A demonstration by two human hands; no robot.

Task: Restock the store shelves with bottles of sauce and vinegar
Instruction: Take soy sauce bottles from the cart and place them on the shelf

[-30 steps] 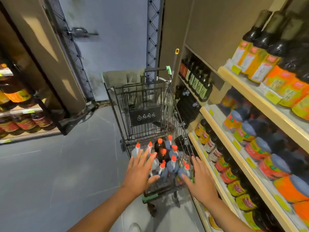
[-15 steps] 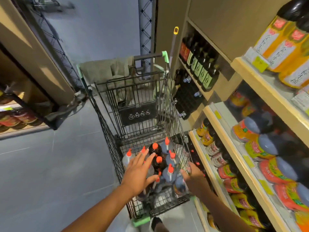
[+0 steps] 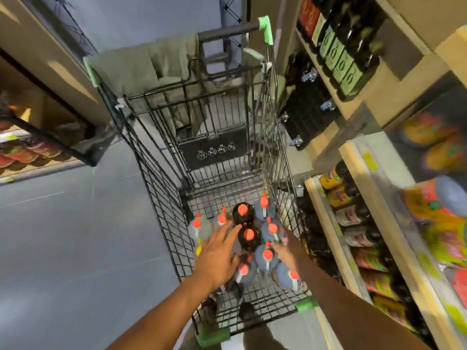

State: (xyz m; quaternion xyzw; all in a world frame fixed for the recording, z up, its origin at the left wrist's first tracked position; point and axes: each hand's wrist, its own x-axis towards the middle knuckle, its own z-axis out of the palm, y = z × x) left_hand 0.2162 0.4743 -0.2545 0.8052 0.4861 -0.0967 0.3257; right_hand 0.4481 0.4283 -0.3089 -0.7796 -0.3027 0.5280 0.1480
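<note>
A black wire shopping cart (image 3: 161, 198) stands in front of me beside the right shelves. Several orange-capped bottles stand at its near end: two dark ones (image 3: 249, 234) in the middle, grey ones (image 3: 264, 205) to the right and front, paler ones (image 3: 198, 224) at the left. My left hand (image 3: 217, 253) hovers over the left bottles with fingers stretched out, holding nothing. My right hand (image 3: 285, 248) is down among the right-hand bottles, fingers curled against a grey bottle (image 3: 267, 256); its fingertips are hidden.
Stocked shelves (image 3: 328, 223) with colourful labelled bottles run along the right, close to the cart. Dark bottles with green labels (image 3: 341, 61) stand higher up. A cloth (image 3: 156, 64) hangs by the cart handle. Another shelf (image 3: 38, 152) stands across the grey floor on the left.
I have leaned in over the cart. Both hands dropped lower toward the bottles; the right hand went from spread open to curled in among the right-hand bottles.
</note>
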